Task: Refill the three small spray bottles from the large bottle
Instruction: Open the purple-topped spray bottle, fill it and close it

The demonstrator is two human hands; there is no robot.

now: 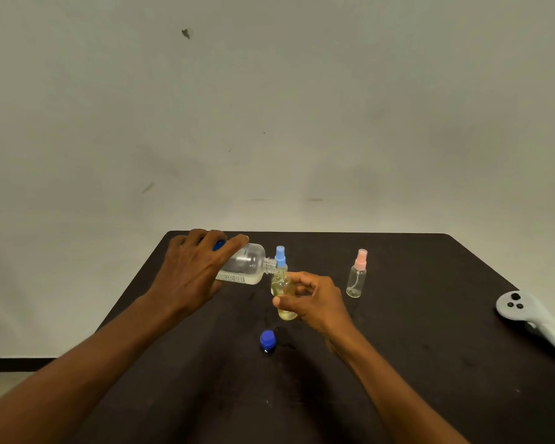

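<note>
A: So, left hand (193,270)?
B: Grips large bottle (245,264), tipped, neck at small bottle (282,283) mouth.
A: And right hand (314,304)?
B: Pinches that small bottle, at table (430,363) centre. Also pink-topped bottle (357,277) upright, well right; blue cap (267,339) nearer.

Dim, even, greenish light; soft shadows on the dark table (398,347); wide-angle bending at the edges.

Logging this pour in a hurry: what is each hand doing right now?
Left hand: grips the large bottle, tipped to pour.
Right hand: holds the small uncapped bottle under the large bottle's mouth.
</note>
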